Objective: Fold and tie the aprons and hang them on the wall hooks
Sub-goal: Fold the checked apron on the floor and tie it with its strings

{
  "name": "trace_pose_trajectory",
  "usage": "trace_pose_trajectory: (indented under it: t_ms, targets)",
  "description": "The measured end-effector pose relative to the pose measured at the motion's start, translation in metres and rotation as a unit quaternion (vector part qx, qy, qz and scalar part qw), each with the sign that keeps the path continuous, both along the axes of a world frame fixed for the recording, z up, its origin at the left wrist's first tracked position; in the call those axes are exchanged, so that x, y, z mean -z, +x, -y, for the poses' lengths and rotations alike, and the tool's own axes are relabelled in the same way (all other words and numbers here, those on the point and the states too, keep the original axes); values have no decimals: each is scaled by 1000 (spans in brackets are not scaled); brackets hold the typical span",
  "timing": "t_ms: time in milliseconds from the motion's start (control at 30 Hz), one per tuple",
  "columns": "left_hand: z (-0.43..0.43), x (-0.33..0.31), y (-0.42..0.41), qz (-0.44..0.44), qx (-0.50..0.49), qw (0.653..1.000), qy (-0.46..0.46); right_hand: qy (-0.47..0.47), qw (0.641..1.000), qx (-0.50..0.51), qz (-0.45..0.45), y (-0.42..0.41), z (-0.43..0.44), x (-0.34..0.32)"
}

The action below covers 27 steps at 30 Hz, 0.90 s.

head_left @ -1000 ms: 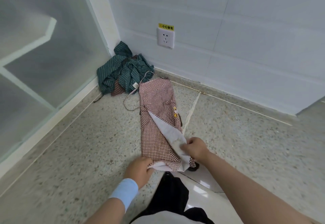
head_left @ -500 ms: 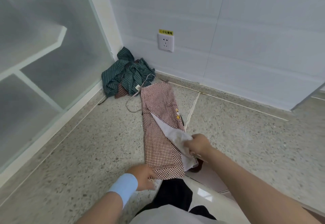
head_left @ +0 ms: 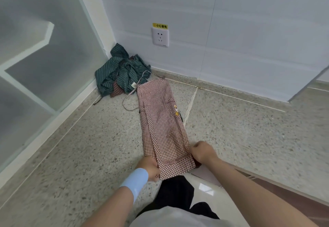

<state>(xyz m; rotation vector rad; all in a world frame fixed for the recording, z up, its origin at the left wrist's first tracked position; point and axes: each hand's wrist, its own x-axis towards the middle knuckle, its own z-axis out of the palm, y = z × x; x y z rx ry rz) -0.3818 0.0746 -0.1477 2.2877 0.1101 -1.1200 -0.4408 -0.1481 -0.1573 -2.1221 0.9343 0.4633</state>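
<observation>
Clearly left hand pinches the checked apron; right hand curled, grip hidden.

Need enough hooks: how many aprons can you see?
2: a checked apron folded on the floor, a green striped apron crumpled in the corner. Beneath it, brown striped cloth may be a third.

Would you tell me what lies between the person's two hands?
The near end of the red checked apron lies there, with the left hand and right hand at its side edges, in the head view.
</observation>
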Motion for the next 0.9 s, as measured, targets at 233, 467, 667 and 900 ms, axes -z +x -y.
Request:
trace_pose_trajectory:
  t_ms: [233, 467, 667, 900]
  targets:
    - [-6, 19, 2, 196, -25, 978, 66, 116, 993, 34, 9, -17, -8, 27]
    - [-22, 25, 5, 25, -78, 995, 50, 168, 983, -1, -72, -25, 0, 12]
    - [-29, 1, 6, 2, -184, 970, -161, 239, 969, 57, 9, -12, -8, -7]
    - [-58, 6, -3, -37, -151, 981, -113, -210, 939, -251, -101, 1, -41, -32]
